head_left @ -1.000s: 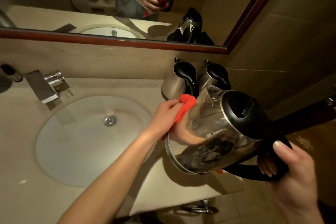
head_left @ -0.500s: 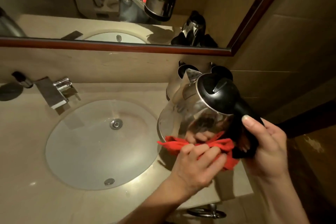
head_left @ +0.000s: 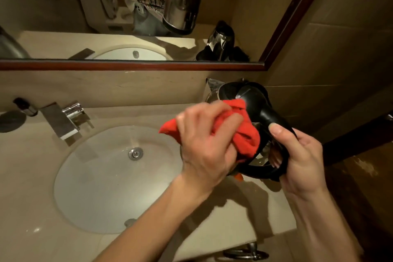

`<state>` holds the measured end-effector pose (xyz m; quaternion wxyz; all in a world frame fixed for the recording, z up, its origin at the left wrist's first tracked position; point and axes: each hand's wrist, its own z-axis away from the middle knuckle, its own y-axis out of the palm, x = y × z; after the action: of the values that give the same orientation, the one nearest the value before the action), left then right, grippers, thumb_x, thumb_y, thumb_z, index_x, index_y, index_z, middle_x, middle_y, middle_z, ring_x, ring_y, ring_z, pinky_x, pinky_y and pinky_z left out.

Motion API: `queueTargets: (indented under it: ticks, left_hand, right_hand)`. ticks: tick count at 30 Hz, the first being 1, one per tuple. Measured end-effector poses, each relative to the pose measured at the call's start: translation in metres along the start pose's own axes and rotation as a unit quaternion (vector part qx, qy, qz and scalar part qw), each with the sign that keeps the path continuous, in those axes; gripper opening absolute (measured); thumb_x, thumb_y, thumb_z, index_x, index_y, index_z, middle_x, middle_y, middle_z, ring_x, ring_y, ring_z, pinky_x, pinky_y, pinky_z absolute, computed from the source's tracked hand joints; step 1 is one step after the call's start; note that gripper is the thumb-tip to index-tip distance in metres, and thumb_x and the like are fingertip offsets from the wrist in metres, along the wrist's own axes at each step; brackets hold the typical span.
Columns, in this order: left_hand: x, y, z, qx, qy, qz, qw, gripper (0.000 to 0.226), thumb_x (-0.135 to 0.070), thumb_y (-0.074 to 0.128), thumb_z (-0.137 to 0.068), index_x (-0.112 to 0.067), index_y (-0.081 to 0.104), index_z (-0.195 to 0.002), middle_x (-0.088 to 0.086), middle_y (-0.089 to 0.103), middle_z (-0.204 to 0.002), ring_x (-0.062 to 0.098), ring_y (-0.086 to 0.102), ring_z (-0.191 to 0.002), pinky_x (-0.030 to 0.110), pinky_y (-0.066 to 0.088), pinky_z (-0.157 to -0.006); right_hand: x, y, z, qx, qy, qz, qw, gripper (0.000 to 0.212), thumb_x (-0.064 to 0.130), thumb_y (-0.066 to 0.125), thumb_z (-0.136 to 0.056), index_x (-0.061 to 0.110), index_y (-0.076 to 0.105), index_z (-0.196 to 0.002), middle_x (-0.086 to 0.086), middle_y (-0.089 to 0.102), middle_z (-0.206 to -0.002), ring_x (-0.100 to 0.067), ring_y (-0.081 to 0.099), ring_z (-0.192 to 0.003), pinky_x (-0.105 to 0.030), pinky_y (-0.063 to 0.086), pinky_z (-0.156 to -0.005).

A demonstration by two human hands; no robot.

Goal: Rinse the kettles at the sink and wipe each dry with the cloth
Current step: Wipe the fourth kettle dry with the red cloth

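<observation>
So the left hand (head_left: 207, 144) has the red cloth (head_left: 242, 132) bunched in curled fingers, pressed on the kettle (head_left: 253, 100) held over the counter edge right of the sink (head_left: 63, 187). Right hand (head_left: 302, 159) wraps the black handle (head_left: 274, 121), lid end tilted toward the wall.

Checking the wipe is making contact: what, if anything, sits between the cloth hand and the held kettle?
Only the red cloth itself: the left hand presses it against the kettle, whose handle the right hand grips. Nothing else visible intervenes.
</observation>
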<state>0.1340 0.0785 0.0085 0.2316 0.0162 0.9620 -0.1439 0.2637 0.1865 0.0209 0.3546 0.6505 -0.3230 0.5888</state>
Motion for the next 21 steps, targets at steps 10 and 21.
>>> queueTargets:
  ticks: [10, 21]
  left_hand:
    - [0.005, -0.005, 0.002, 0.047, -0.086, 0.007, 0.995, 0.025, -0.010, 0.053, -0.076, -0.012, 0.063, -0.099, 0.004, 0.057, -0.104, 0.023, 0.050, -0.092, 0.035, 0.034, -0.078]
    - [-0.012, 0.027, -0.064, 0.381, -0.093, -0.129, 0.911, 0.025, -0.033, 0.050, -0.094, -0.022, 0.066, -0.109, -0.004, 0.053, -0.107, 0.023, 0.047, -0.108, 0.039, 0.033, -0.089]
  right_hand:
    - [-0.015, 0.003, 0.009, -0.023, -0.004, 0.062, 0.998, 0.086, 0.075, 0.089, -0.049, -0.005, 0.064, -0.071, -0.019, 0.052, -0.062, -0.025, 0.046, -0.063, -0.044, 0.035, -0.061]
    - [-0.033, 0.005, 0.038, -0.015, 0.019, 0.054, 0.998, 0.029, 0.013, 0.090, -0.068, 0.000, 0.065, -0.061, 0.004, 0.054, -0.046, -0.002, 0.045, -0.042, -0.015, 0.038, -0.044]
